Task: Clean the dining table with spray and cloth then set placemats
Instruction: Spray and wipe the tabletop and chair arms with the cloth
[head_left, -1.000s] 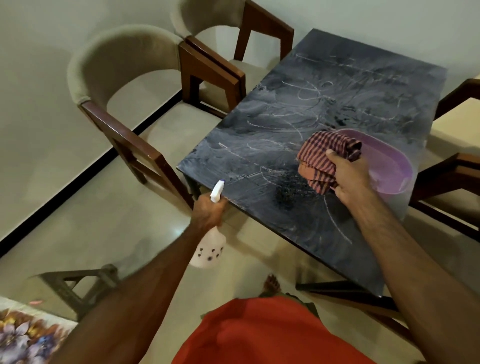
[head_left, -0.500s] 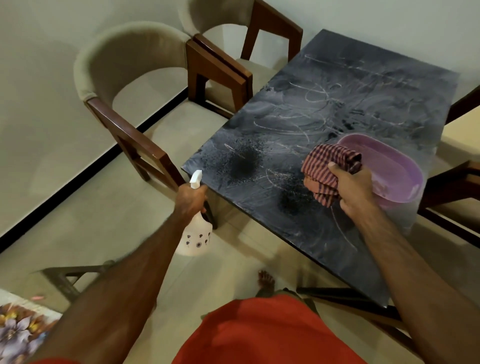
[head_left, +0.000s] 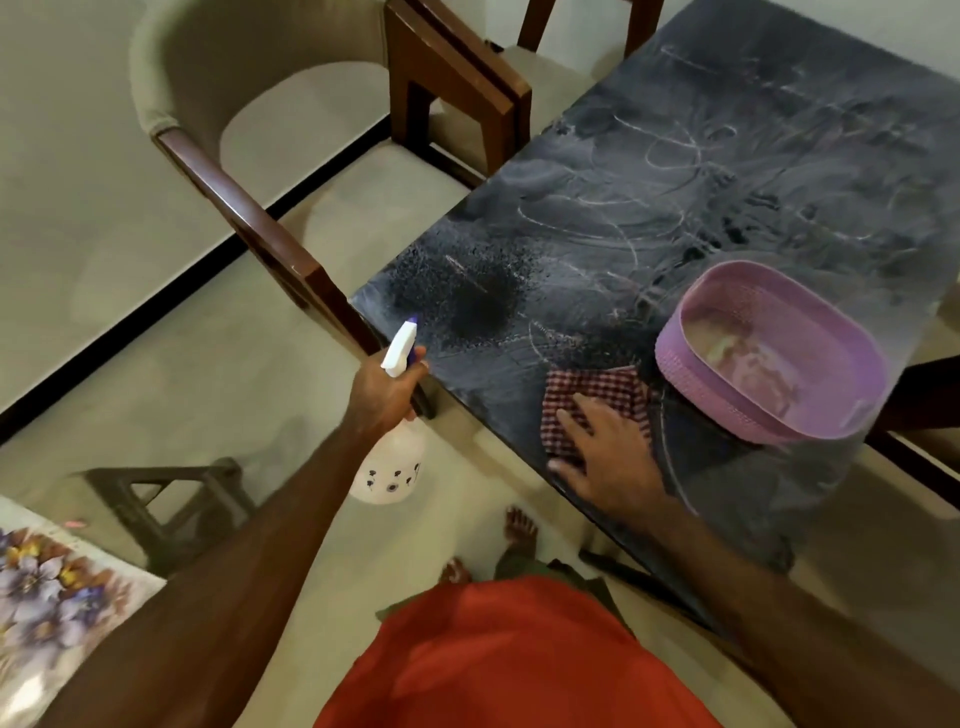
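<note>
The dark dining table (head_left: 717, 171) is smeared with chalky streaks and has wet black spray patches near its left corner. My left hand (head_left: 382, 395) grips a white spray bottle (head_left: 389, 467) with a white and purple nozzle, held just off the table's near left corner and pointed at the top. My right hand (head_left: 605, 457) lies flat, fingers spread, pressing a red checked cloth (head_left: 597, 395) onto the table's near edge.
A purple oval basket (head_left: 769, 358) stands on the table just right of the cloth. Two cushioned wooden chairs (head_left: 249, 124) sit along the table's left side. A dark stool (head_left: 166, 499) and a floral mat (head_left: 47, 587) lie at lower left. My feet are under the table edge.
My right hand has come down from the air and pressed the cloth flat onto the table. A second wet spray patch has spread at the left corner. The bottle stays off that corner.
</note>
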